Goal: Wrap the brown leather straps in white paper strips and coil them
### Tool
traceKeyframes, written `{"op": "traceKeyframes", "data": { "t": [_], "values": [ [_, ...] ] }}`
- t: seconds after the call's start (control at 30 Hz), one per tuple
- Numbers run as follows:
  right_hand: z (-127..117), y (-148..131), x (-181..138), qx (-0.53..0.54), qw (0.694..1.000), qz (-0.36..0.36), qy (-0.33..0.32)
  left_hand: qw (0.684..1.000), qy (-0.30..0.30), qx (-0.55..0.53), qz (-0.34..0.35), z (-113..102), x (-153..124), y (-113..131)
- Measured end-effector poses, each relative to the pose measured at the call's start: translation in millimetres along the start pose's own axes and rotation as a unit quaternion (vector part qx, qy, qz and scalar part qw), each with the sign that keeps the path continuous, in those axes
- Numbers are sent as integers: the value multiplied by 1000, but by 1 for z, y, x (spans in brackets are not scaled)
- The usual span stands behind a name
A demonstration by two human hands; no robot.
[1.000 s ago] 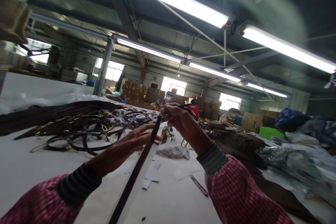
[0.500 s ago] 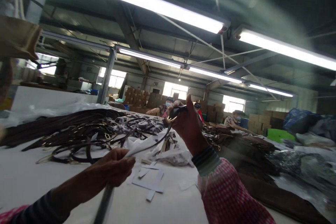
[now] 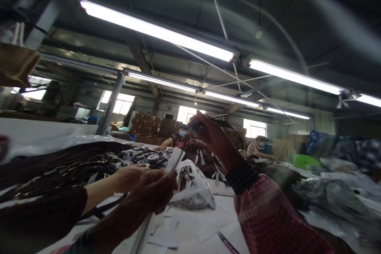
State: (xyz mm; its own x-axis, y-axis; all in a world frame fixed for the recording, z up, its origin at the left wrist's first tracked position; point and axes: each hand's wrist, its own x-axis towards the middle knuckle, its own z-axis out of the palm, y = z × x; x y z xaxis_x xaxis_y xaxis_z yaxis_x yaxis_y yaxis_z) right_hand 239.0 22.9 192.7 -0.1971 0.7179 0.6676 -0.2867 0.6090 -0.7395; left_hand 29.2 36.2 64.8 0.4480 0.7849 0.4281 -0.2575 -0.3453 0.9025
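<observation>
At frame centre the right hand (image 3: 210, 133) is raised, fingers pinched shut on the top end of a dark strap (image 3: 175, 158), which slants down into the left hand (image 3: 156, 195), fisted around it at lower centre above the desk (image 3: 192, 227). Holding it taut and untwisted, clear of the co-worker's hand (image 3: 131, 176) just beside, seems wise.

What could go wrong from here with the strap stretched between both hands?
1. A co-worker's hand sits right beside the left hand gripping the strap; a tug could knock or lash it.
2. The right hand pinches only the strap's end high up, so it may slip free.
3. The slim tool lying on the table by the right sleeve could be swept off.
</observation>
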Motion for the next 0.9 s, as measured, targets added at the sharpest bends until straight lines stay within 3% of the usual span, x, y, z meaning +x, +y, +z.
{"op": "traceKeyframes", "data": {
  "t": [0.13, 0.23, 0.47, 0.7, 0.9],
  "values": [
    [2, -17, 5, -74, 996, -29, 47, 998, 15, -18, 54, 42, 7, 5],
    [2, -22, 9, -116, 988, -79, 67, 998, 2, -11, 63, 52, 20, 11],
    [-6, -7, -1, -199, 966, -129, 104, 997, 32, -29, 60, 53, 32, -21],
    [-12, 24, -13, -126, 987, -96, 15, 997, 33, -43, 57, 57, 21, -23],
    [-18, 35, -22, -65, 997, -40, -14, 997, 15, -59, 50, 41, 23, -34]
  ]
}}
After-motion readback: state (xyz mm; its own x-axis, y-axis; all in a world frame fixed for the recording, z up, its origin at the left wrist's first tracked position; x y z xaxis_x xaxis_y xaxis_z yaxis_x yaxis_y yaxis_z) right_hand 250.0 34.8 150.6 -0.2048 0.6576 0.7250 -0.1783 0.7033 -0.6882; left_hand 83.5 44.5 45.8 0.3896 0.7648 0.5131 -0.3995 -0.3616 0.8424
